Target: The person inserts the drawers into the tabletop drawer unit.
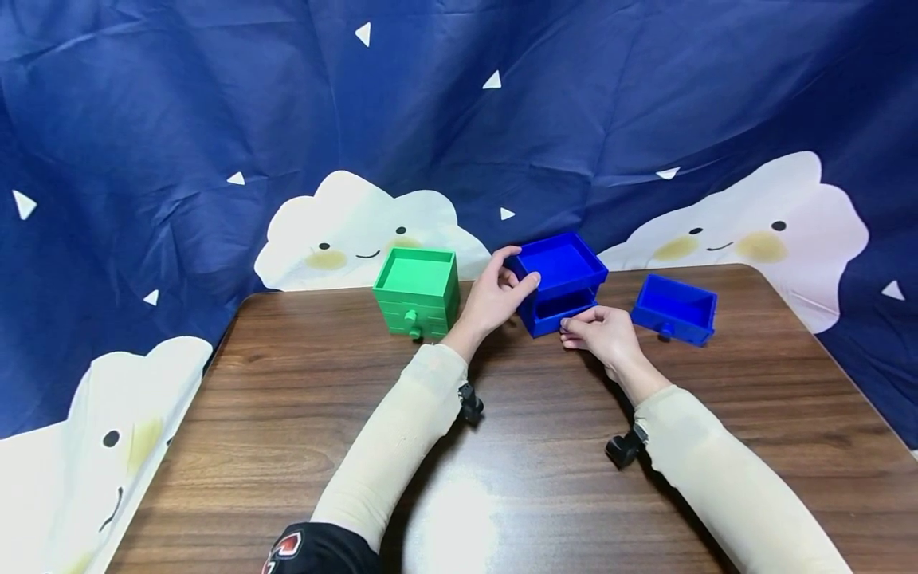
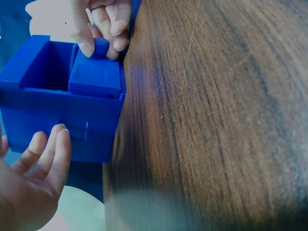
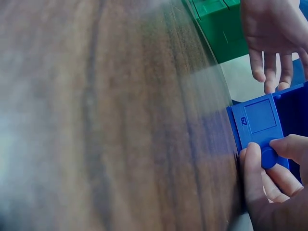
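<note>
Left hand [image 1: 493, 301] unclenched against blue cabinet [image 1: 562, 265] | right hand [image 1: 608, 336] pinches knob [image 3: 269, 158], hidden in head view

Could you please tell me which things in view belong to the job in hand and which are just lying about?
Belonging to the job:
blue cabinet, left hand at its side
lower drawer, knob pinched by the right hand
loose blue drawer, probably, as the upper slot stands open

Apparently just about:
green cabinet, untouched
patterned curtain, background

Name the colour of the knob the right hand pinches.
Blue; the knob shows best in the right wrist view.
</note>
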A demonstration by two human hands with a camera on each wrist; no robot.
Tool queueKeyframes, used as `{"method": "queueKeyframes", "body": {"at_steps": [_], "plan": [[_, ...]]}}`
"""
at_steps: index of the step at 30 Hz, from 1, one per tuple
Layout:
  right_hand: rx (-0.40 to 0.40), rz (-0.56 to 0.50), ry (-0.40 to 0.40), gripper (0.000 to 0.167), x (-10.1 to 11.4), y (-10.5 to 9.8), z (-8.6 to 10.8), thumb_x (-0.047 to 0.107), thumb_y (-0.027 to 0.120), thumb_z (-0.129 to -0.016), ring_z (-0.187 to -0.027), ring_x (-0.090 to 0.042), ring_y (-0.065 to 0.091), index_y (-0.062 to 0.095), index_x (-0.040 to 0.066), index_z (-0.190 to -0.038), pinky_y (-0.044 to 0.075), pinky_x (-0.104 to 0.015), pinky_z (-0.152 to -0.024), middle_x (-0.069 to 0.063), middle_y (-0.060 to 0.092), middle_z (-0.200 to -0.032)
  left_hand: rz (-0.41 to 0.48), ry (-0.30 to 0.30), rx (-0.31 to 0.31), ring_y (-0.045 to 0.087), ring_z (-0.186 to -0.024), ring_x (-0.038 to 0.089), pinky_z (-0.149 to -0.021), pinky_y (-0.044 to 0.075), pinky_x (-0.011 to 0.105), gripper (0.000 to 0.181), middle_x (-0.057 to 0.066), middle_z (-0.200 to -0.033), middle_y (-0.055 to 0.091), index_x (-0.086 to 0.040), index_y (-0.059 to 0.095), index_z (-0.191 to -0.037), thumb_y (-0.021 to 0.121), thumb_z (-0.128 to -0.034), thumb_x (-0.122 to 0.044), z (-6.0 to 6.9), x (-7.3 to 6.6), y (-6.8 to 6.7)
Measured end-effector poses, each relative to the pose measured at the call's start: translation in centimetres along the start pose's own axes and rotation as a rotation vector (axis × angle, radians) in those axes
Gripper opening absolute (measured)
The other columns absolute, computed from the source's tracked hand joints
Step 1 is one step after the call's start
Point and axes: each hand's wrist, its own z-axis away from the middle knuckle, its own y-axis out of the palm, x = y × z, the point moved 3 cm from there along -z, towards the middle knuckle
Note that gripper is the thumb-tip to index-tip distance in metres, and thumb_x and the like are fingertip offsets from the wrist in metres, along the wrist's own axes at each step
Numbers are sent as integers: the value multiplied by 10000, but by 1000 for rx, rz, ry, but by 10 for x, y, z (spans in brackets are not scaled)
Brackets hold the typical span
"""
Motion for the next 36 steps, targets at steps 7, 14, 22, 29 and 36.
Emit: {"method": "queueKeyframes", "body": {"at_steps": [7, 14, 22, 29, 36], "plan": [[-1, 18, 18, 145, 1, 0, -5, 10, 711, -1013, -732, -73, 777, 621, -100, -1041, 659, -255, -761, 7, 766, -814, -7, 2, 2, 549, -775, 106, -695, 454, 207, 567, 8, -920, 577, -218, 520, -1529, 733, -1021, -353, -1, 1, 0], [22, 0, 38, 171, 1, -3, -4, 40, 700, -1028, -724, -68, 775, 621, -98, -1090, 657, -247, -756, 13, 774, -811, -12, -1, 7, 557, -788, 124, -702, 456, 209, 568, 5, -922, 577, -222, 516, -1533, 729, -1025, -357, -1, -1, 2], [36, 2, 27, 304, 1, -13, 7, 37, 644, -1048, -772, -66, 780, 606, -179, -1258, 656, -250, -790, 32, 773, -855, 9, -3, 2, 547, -780, 124, -700, 450, 226, 577, -1, -921, 570, -222, 520, -1532, 734, -1018, -371, 2, -1, 0], [7, 22, -7, 349, 0, -27, 17, 30, 580, -1068, -808, -52, 776, 565, -216, -1316, 656, -247, -798, 40, 783, -883, 7, -7, 11, 536, -787, 119, -712, 446, 226, 577, -5, -928, 559, -220, 513, -1538, 725, -1026, -378, 2, 1, -3], [-27, 49, -18, 357, -5, -44, 25, 51, 580, -1080, -794, -52, 779, 568, -214, -1320, 660, -262, -792, 51, 779, -878, 3, 0, 20, 551, -794, 135, -719, 456, 224, 578, -1, -922, 575, -230, 508, -1541, 724, -1029, -389, 0, 2, -1]]}}
